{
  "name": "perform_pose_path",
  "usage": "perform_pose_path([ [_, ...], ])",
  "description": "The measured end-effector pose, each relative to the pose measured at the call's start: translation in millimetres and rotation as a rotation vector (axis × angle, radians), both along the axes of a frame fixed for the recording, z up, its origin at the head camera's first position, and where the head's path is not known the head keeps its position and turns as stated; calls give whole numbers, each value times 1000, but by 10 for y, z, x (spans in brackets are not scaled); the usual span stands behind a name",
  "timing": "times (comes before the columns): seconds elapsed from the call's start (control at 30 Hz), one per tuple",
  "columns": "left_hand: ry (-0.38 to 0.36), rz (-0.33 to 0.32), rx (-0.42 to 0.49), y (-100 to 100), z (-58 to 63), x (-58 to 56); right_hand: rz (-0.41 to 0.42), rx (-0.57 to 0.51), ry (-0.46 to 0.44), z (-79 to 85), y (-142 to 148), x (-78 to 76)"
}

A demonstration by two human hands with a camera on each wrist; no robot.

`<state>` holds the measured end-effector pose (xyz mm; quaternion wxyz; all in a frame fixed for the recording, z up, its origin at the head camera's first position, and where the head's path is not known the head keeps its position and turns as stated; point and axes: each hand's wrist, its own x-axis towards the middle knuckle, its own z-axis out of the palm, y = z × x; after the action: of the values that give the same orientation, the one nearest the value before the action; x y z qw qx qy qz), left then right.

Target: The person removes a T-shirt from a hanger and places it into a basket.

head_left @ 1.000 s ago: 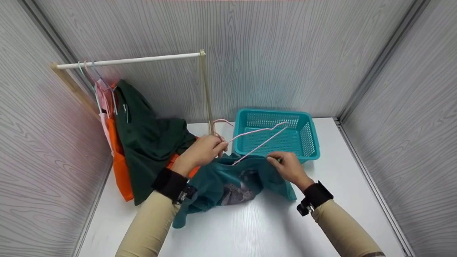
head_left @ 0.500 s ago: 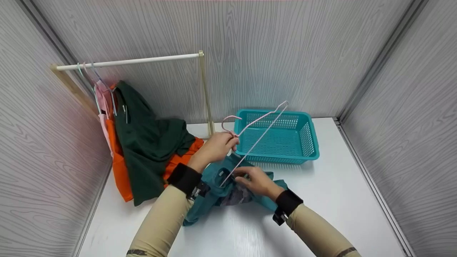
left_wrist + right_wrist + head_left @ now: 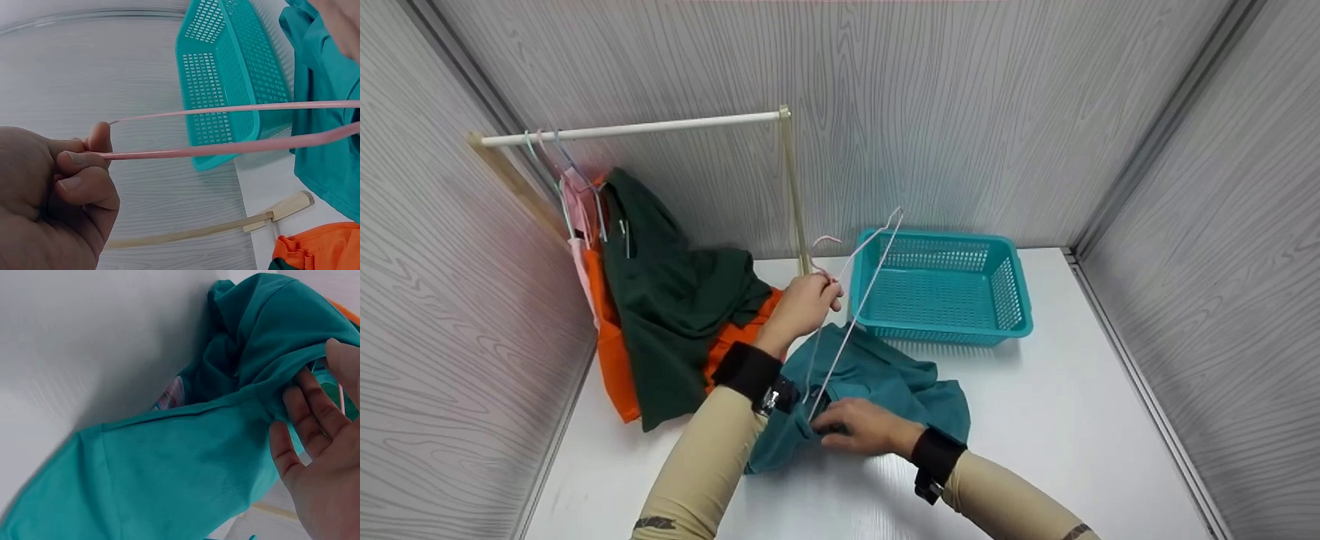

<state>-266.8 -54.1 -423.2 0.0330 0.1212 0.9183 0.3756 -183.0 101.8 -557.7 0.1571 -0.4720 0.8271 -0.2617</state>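
My left hand [image 3: 808, 300] grips a thin pink clothes hanger [image 3: 225, 148] just below its hook, holding it tilted over the table. The hanger's lower end enters the neck opening of a teal shirt [image 3: 919, 397], which lies bunched on the table. My right hand [image 3: 864, 427] is at that opening. In the right wrist view, the collar edge of the shirt [image 3: 185, 461] runs between my right thumb [image 3: 344, 363] and fingers. The part of the hanger inside the shirt is hidden.
A teal plastic basket [image 3: 937, 330] stands behind the shirt. At the left, a rack with a white bar [image 3: 682, 125] carries several hangers with a dark green garment [image 3: 660, 300], an orange one [image 3: 615, 360] and a pink one [image 3: 577, 202]. Grey wood-patterned walls [image 3: 960, 112] enclose the table.
The hanger has swung steeper, its raised end moving left and its lower end entering the neck opening. My right hand has moved left and nearer along the shirt to the collar.
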Motion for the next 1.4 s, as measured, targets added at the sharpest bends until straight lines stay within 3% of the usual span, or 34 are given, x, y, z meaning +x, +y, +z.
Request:
perform_pose_path([
  [0.13, 35, 45, -3, -5, -24, -13, 82, 1, -18, 0, -51, 57],
  [0.23, 53, 73, -22, -34, 2, -24, 89, 4, -51, -19, -44, 53],
  [0.37, 31, 101, -45, -179, 105, -38, 5, 39, -77, -50, 85, 2],
  [0.57, -43, 136, -110, -548, 269, -58, -110, 71, -79, -107, 407, -87],
  [0.77, -89, 188, -119, -850, 441, -93, -248, 87, -162, -161, 698, -134],
  [0.87, -135, 196, -77, -972, 555, -111, -283, 92, -190, -180, 783, -144],
  [1.0, -278, 160, -43, -1083, 708, -103, -296, 79, -198, -200, 859, -150],
  [1.13, -359, 110, -104, -1155, 797, -85, -307, 83, -195, -210, 914, -152],
  [1.27, -289, 129, -150, -1189, 834, -117, -314, 100, -190, -218, 930, -158],
  [1.4, -132, 223, -135, -1165, 884, -230, -310, 101, -184, -224, 916, -167],
])
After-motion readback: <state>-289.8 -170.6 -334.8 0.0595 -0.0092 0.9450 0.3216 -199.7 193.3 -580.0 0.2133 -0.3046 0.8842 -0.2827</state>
